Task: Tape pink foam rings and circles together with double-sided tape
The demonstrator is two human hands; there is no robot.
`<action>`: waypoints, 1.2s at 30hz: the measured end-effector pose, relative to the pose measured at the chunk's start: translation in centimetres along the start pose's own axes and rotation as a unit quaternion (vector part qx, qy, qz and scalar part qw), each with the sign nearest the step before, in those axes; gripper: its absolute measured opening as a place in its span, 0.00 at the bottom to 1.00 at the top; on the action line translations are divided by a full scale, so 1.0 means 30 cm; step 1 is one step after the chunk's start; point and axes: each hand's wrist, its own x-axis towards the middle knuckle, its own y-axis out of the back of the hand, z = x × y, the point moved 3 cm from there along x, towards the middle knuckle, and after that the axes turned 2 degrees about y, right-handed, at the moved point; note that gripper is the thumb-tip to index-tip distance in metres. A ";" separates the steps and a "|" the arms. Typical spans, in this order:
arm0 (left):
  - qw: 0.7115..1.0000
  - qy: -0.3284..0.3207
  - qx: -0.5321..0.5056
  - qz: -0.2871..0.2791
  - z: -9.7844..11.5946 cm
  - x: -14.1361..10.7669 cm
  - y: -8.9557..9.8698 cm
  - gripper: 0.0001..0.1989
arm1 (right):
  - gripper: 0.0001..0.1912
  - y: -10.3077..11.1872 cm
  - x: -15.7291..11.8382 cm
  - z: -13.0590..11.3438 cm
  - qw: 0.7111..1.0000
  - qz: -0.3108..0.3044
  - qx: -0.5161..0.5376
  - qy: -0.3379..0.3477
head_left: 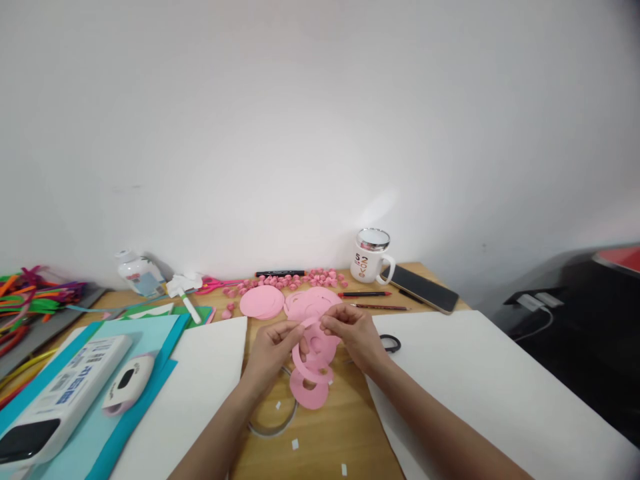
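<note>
Between my two hands hangs a curled pink paper strip [300,365]. My left hand [273,350] pinches its upper end between thumb and fingers. Close beside it, my right hand [356,335] is also closed, thumb against forefinger, on the strip's top. Behind and below the strip lie pink paper pieces, one with a hole [311,398]. Past my hands is a stack of pink paper circles [263,302], with cut pink paper [315,300] to its right. A ring like a tape roll [273,432] lies under my left wrist. A black loop handle [391,343] shows beside my right hand.
Small pink rolled pieces [287,283] and a black marker [280,273] line the wall. A mug [367,263], a phone [425,288] and pencils [367,294] stand or lie right. White sheets [450,373] flank the wooden table; a glue gun-like white device [129,383] lies left.
</note>
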 end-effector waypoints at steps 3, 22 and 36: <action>0.999 0.022 -0.024 -0.008 -0.008 0.002 0.002 0.12 | 0.09 0.003 0.005 0.016 0.999 -0.010 0.013 -0.029; 0.999 0.045 0.022 0.017 -0.016 0.010 0.009 0.12 | 0.13 -0.039 -0.022 0.031 0.994 -0.099 -0.009 -0.048; 0.996 0.077 0.020 -0.033 -0.007 -0.008 -0.006 0.11 | 0.11 -0.046 -0.055 0.011 0.976 -0.164 -0.023 -0.141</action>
